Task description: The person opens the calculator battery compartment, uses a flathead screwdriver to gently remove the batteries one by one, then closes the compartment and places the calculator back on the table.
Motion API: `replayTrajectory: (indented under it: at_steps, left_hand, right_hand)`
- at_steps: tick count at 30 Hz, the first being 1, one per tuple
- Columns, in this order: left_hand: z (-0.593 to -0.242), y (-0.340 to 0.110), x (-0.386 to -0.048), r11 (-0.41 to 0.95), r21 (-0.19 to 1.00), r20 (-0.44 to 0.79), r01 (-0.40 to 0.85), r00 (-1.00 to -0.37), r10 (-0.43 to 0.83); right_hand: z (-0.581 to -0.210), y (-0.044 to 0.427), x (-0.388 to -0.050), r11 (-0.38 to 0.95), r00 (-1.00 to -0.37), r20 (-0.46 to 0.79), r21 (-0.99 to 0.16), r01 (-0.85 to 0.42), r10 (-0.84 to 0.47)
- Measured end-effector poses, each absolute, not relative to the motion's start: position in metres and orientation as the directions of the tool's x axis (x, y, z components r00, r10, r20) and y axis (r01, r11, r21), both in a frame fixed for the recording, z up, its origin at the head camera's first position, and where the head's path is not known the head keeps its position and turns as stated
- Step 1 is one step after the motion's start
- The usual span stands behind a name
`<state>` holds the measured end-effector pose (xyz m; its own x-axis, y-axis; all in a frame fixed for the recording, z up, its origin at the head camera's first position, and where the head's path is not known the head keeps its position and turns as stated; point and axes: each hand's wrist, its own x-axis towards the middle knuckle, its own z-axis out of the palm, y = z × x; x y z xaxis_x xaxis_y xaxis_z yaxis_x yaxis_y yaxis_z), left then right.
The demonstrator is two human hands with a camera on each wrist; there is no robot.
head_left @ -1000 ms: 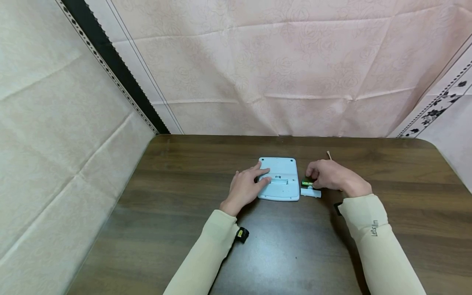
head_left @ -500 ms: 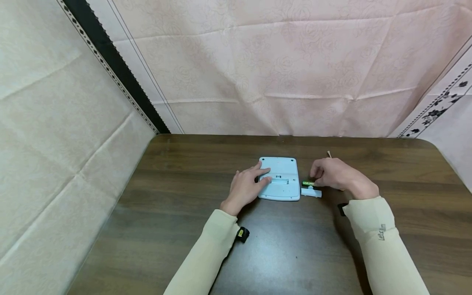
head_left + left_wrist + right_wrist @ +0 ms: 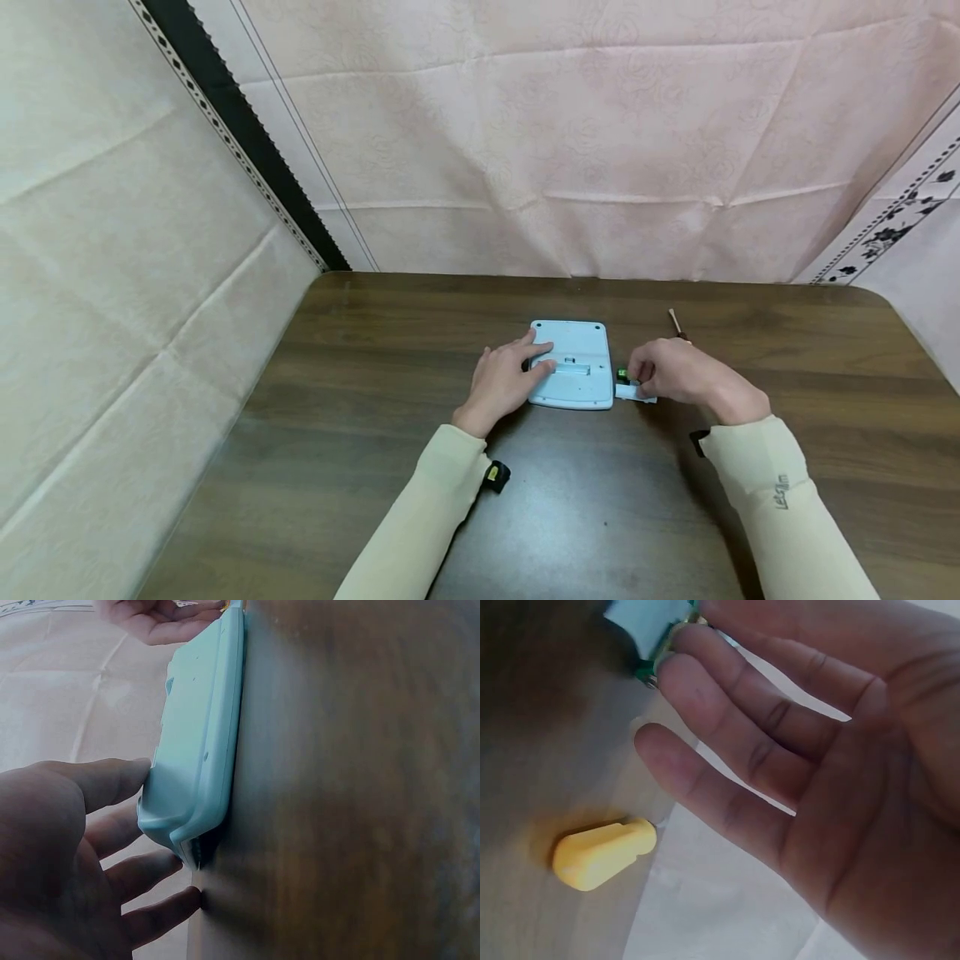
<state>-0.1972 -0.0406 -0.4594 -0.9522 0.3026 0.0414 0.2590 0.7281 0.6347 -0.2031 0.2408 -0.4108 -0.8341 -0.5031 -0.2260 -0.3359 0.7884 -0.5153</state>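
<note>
A light blue device (image 3: 570,333), calculator-like, lies with its back up and its narrow battery compartment exposed. My left hand (image 3: 502,379) rests on its left edge with fingers spread; in the left wrist view the thumb (image 3: 112,780) touches the back and other fingers are by the edge. Right of the device, my right hand (image 3: 678,371) pinches the small light blue battery cover (image 3: 626,392) between thumb and fingertips. A green battery (image 3: 622,375) lies just beyond the cover, partly hidden by the fingers.
A slim tool (image 3: 677,323) with a pale end lies behind my right hand, partly covered. The right wrist view shows a yellow bulb-shaped handle (image 3: 604,855) on the wooden table (image 3: 337,467). Pale patterned cloth (image 3: 585,150) hangs behind the table.
My right hand has moved off the battery and slightly toward me, onto the battery cover. More of the slim tool now shows. My left hand has stayed on the device.
</note>
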Motion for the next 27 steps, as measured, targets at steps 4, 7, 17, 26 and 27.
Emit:
replayTrajectory:
  at_steps: [4, 7, 17, 26, 27]
  left_hand:
    - [-0.460, -0.040, -0.198, 0.727, 0.634, 0.046, 0.263, -0.952, 0.304]
    - [-0.460, -0.040, -0.198, 0.724, 0.636, 0.051, 0.269, -0.950, 0.308]
    - [-0.459, -0.041, -0.197, 0.723, 0.631, 0.060, 0.280, -0.948, 0.314]
    - [-0.459, -0.041, -0.197, 0.726, 0.629, 0.055, 0.278, -0.948, 0.314]
    - [-0.460, -0.041, -0.197, 0.726, 0.629, 0.056, 0.278, -0.948, 0.314]
  right_hand:
    - [-0.415, 0.239, -0.199, 0.784, -0.827, -0.237, -0.524, -0.332, -0.509]
    - [-0.416, 0.239, -0.196, 0.783, -0.828, -0.232, -0.523, -0.336, -0.510]
    - [-0.418, 0.246, -0.191, 0.784, -0.845, -0.196, -0.517, -0.343, -0.498]
    - [-0.421, 0.251, -0.188, 0.759, -0.828, -0.193, -0.545, -0.355, -0.526]
    - [-0.421, 0.251, -0.188, 0.755, -0.826, -0.188, -0.547, -0.361, -0.532]
